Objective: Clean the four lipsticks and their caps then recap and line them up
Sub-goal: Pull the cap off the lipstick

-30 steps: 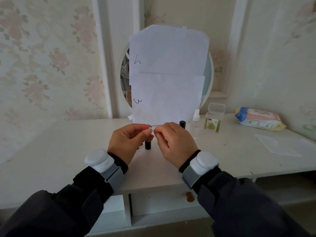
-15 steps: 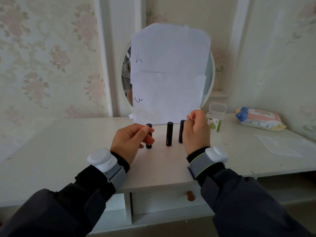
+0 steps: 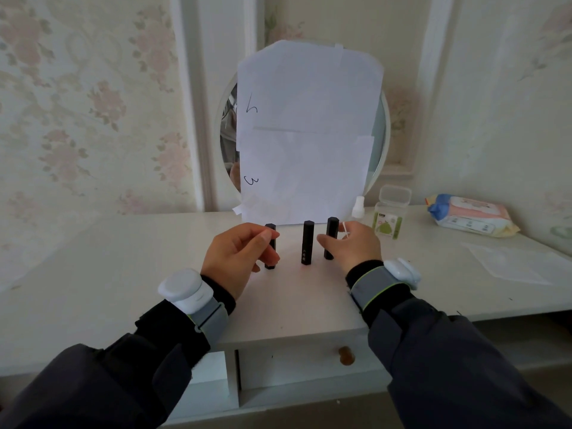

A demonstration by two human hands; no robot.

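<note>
three black lipsticks standing up in a row on the white table (image 3: 309, 301), in front of a round mirror (image 3: 379, 144) covered with paper (image 3: 306, 134). left lipstick (image 3: 270, 232) partly hidden behind the left hand (image 3: 240, 258). thumb and fingers curled round it, pinching near its top and lower down. middle lipstick (image 3: 307, 242) alone, capped, touched by no hand. right lipstick (image 3: 331, 236) just beside the right hand (image 3: 353, 247), thumb reaching toward its lower part, maybe touching, hard to tell. fingers of that hand curled, pinching a thin white swab (image 3: 345, 230) that pokes up. only three lipsticks seen; a fourth nowhere in sight, perhaps behind the left hand.

behind, close to the mirror, a small white spray bottle (image 3: 359, 207) and a clear box (image 3: 391, 213) with a green label and its lid up. farther right, a pack of wipes (image 3: 470, 215) by the wall, and a flat clear sheet (image 3: 520, 263) lying on the table. dark sleeves and grey wrist bands with white pods on both arms. below the table edge, a drawer (image 3: 309, 363) with a brown knob.
</note>
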